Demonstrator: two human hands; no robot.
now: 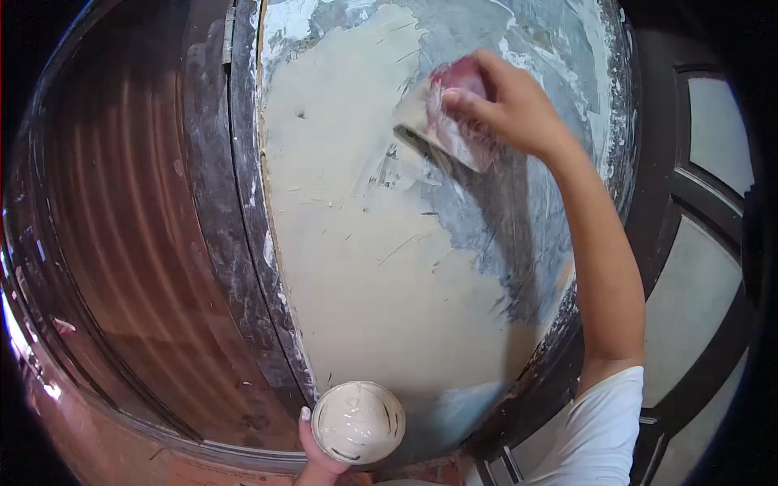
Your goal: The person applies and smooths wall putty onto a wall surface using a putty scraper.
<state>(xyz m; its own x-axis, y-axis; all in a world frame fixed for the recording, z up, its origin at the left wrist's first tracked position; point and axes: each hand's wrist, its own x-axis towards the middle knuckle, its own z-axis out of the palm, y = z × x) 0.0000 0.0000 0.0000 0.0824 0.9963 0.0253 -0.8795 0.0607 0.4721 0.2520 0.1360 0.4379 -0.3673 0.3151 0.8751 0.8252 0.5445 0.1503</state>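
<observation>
My right hand (510, 105) is closed around a putty spreader (450, 121), red at its top and smeared with cream filler. Its wide edge lies tilted against a large panel (547, 194), at or very close to the surface. Cream filler (356, 300) covers most of the panel's left and lower middle, with thin scratches and dark specks in it. Grey-blue surface shows around the spreader and along the right side. At the bottom, my left hand (318, 454) grips a round tub (317, 417) of wet cream filler from its left and underside; most of those fingers are hidden.
A dark, scuffed frame strip (271, 235) with a hinge (228, 36) borders the panel's left edge. Beyond it stands brown, ribbed-looking panelling (138, 211). On the right is a dark frame (660, 194) with pale inset panes (697, 292). Reddish floor (105, 433) shows at lower left.
</observation>
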